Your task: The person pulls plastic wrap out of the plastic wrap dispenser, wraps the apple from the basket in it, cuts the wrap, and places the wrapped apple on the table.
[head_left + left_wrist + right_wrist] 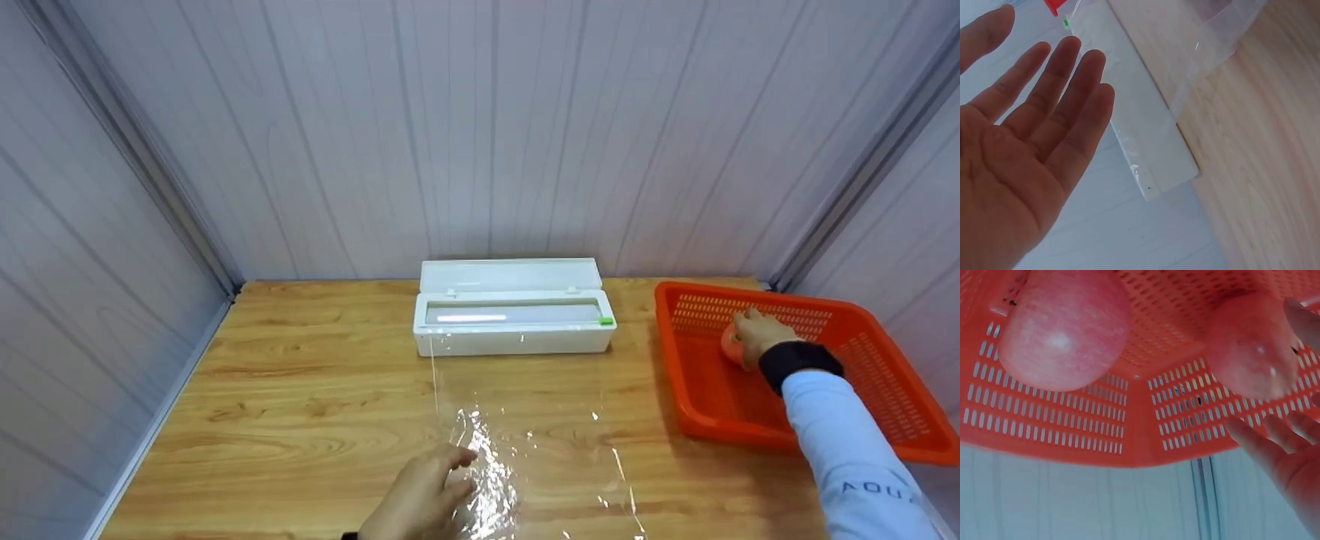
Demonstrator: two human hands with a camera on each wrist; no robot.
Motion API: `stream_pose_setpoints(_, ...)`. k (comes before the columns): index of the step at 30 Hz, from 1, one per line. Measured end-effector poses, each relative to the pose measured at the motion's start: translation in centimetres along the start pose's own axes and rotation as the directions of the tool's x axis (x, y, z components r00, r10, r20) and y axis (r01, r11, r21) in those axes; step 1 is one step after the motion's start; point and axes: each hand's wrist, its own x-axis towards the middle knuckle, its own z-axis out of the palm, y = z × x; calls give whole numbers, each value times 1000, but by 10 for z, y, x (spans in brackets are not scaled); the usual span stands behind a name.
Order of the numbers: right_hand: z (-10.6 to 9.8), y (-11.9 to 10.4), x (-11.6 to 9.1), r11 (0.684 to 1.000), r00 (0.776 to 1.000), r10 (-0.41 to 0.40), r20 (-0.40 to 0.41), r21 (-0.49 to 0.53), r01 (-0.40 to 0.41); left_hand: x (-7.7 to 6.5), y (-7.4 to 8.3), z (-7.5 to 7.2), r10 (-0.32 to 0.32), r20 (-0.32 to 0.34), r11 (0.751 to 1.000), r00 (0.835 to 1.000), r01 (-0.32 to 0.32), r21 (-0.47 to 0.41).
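In the head view my right hand [761, 335] reaches into an orange plastic basket [681, 394], right at an apple [729, 346]. The right wrist view shows that apple [1249, 349] between the thumb and the spread fingers [1255, 441], which are not curled round it. A second apple [1065, 332] lies in the basket, hidden behind my right arm in the head view. My left hand [421, 491] hovers at the near side with fingers parted and palm bare, by a sheet of clear cling film [536, 442]. The film stretches from a white dispenser box [514, 343] toward me.
The dispenser's lid [511, 275] stands raised against the back, and a green slider [606, 321] sits at its right end. A wood-grain table [300, 390] carries everything. Pale panel walls [495, 135] enclose the table at the back and both sides.
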Motion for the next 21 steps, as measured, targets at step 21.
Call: stream_pose_setpoints(21, 38, 23, 11, 998, 987, -56, -148, 9, 58, -10, -4, 7, -90, 61, 992, 994, 95, -79)
